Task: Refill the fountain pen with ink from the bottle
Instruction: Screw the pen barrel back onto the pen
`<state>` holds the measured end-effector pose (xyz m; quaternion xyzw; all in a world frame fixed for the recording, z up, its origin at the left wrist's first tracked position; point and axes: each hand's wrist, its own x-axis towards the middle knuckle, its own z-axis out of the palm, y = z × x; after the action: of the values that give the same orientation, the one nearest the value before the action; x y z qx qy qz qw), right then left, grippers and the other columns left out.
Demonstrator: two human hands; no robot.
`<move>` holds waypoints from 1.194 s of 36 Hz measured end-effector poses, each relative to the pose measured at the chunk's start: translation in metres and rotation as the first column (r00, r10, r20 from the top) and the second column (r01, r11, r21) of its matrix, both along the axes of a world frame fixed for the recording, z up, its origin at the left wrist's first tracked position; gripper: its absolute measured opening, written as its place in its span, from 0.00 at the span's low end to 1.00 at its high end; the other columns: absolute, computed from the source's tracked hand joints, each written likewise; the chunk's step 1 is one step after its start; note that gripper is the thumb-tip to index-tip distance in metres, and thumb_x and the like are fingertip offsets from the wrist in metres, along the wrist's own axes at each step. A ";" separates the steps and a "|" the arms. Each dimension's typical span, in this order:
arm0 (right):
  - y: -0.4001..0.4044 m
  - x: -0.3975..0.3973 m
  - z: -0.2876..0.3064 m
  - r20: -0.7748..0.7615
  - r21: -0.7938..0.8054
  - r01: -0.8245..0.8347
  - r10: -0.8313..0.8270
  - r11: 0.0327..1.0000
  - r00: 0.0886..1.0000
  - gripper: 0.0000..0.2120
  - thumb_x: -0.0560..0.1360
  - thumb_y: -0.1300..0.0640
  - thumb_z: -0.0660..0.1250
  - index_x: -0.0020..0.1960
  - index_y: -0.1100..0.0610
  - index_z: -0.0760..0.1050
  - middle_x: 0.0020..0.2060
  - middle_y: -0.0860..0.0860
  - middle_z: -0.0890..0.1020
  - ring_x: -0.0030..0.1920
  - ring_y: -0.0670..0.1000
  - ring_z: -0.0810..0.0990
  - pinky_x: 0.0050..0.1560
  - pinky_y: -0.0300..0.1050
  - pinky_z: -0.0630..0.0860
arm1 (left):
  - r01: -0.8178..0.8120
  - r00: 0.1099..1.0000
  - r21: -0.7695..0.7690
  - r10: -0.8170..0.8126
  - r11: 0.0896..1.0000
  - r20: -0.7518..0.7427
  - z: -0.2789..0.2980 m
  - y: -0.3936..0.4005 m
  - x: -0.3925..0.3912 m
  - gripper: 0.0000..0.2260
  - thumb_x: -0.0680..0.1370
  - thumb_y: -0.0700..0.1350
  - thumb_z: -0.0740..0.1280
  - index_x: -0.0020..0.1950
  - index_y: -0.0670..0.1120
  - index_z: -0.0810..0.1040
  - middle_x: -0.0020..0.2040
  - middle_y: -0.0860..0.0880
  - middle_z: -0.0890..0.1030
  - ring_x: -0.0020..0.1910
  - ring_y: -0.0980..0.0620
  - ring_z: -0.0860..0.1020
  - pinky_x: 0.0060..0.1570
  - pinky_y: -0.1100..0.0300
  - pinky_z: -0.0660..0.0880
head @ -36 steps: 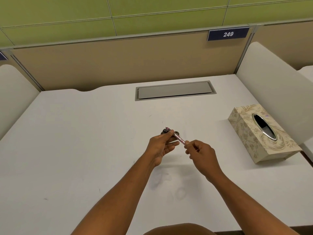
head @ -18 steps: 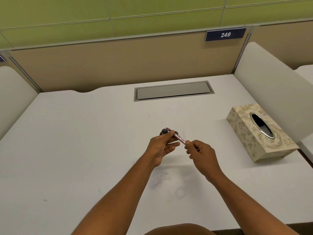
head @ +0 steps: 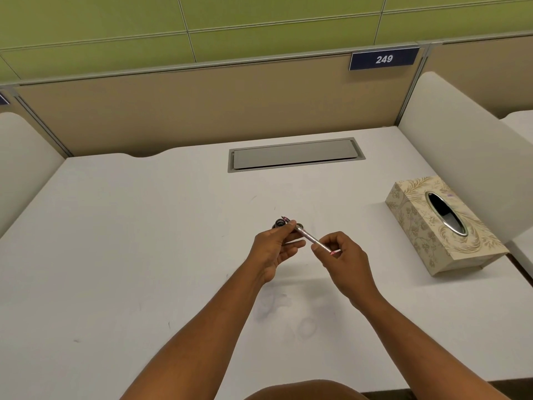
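Currently, the fountain pen [head: 308, 237] is held above the white tabletop [head: 144, 255], slanting from upper left to lower right. The left hand [head: 274, 249] pinches the nib end between thumb and fingertips; the right hand [head: 343, 261] pinches the rear end. The ink bottle [head: 279, 223] stands on the tabletop just behind the left hand, partly hidden. A patterned tissue box [head: 441, 226] sits well apart to the right.

One fountain pen [head: 308, 236], one ink bottle [head: 279, 223], one tissue box [head: 441, 223], two hands
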<state>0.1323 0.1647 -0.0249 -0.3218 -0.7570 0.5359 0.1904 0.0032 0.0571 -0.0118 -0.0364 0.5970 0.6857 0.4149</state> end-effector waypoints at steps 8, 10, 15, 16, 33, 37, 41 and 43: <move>-0.003 0.000 0.006 0.060 -0.091 0.005 0.000 0.996 0.998 0.19 0.81 0.44 0.61 0.40 0.53 0.82 0.35 0.48 0.84 0.34 0.46 0.80 0.39 0.42 0.75 | 0.051 0.999 0.021 -0.050 0.998 -0.008 0.003 -0.001 0.000 0.14 0.79 0.50 0.70 0.58 0.42 0.84 0.53 0.46 0.87 0.53 0.47 0.86 0.46 0.60 0.80; -0.003 0.000 0.007 0.050 -0.101 0.011 -0.006 0.995 0.999 0.18 0.80 0.41 0.61 0.42 0.51 0.82 0.36 0.47 0.84 0.35 0.46 0.80 0.38 0.39 0.74 | 0.046 0.999 0.017 -0.046 0.999 -0.015 0.003 0.000 0.000 0.14 0.79 0.50 0.70 0.58 0.42 0.84 0.53 0.46 0.87 0.53 0.46 0.86 0.46 0.61 0.80; 0.002 0.001 0.002 0.032 -0.055 0.001 0.001 0.998 0.999 0.09 0.73 0.43 0.73 0.48 0.44 0.77 0.40 0.47 0.82 0.41 0.50 0.80 0.39 0.42 0.75 | 0.023 1.000 0.007 -0.023 1.000 -0.014 0.002 0.001 -0.001 0.13 0.80 0.49 0.70 0.57 0.42 0.84 0.52 0.46 0.88 0.53 0.45 0.86 0.45 0.61 0.80; 0.003 0.000 0.001 0.027 -0.037 0.000 0.001 0.999 1.000 0.08 0.73 0.45 0.74 0.48 0.45 0.77 0.40 0.47 0.82 0.41 0.51 0.80 0.39 0.43 0.75 | 0.022 1.000 0.005 -0.022 1.000 -0.014 0.002 0.002 -0.001 0.13 0.80 0.49 0.70 0.57 0.41 0.84 0.52 0.45 0.88 0.53 0.45 0.86 0.45 0.61 0.80; 0.001 -0.001 -0.001 0.050 0.028 -0.003 0.001 1.000 0.999 0.06 0.75 0.47 0.72 0.43 0.48 0.79 0.37 0.45 0.82 0.37 0.47 0.77 0.39 0.45 0.74 | 0.040 0.999 0.000 -0.040 0.999 -0.021 -0.002 0.003 -0.002 0.12 0.80 0.50 0.70 0.56 0.43 0.84 0.52 0.46 0.88 0.53 0.46 0.86 0.49 0.60 0.80; 0.001 -0.002 -0.003 0.089 0.001 -0.008 0.008 1.000 0.996 0.13 0.80 0.46 0.64 0.41 0.49 0.81 0.37 0.48 0.84 0.40 0.57 0.82 0.44 0.54 0.78 | 0.051 0.998 0.004 -0.051 0.999 -0.021 -0.001 0.003 -0.002 0.12 0.80 0.50 0.70 0.57 0.43 0.84 0.52 0.46 0.88 0.51 0.48 0.86 0.48 0.60 0.80; 0.001 -0.002 -0.001 0.069 0.002 -0.007 0.006 1.000 0.998 0.08 0.77 0.42 0.67 0.46 0.45 0.79 0.40 0.46 0.83 0.40 0.51 0.81 0.42 0.48 0.77 | 0.046 0.999 0.002 -0.046 0.999 -0.017 -0.002 0.004 -0.002 0.11 0.80 0.49 0.70 0.55 0.43 0.84 0.51 0.46 0.88 0.50 0.48 0.86 0.49 0.60 0.80; 0.001 -0.001 -0.001 0.066 0.007 -0.017 0.016 1.000 0.998 0.08 0.74 0.43 0.72 0.48 0.45 0.77 0.40 0.45 0.82 0.38 0.46 0.77 0.40 0.42 0.75 | 0.043 0.999 -0.003 -0.043 0.999 -0.017 -0.004 0.005 -0.003 0.13 0.79 0.50 0.70 0.57 0.42 0.84 0.52 0.47 0.88 0.51 0.47 0.86 0.50 0.59 0.80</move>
<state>0.1317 0.1656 -0.0260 -0.3324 -0.7675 0.5236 0.1621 0.0004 0.0618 -0.0155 -0.0182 0.6019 0.6762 0.4244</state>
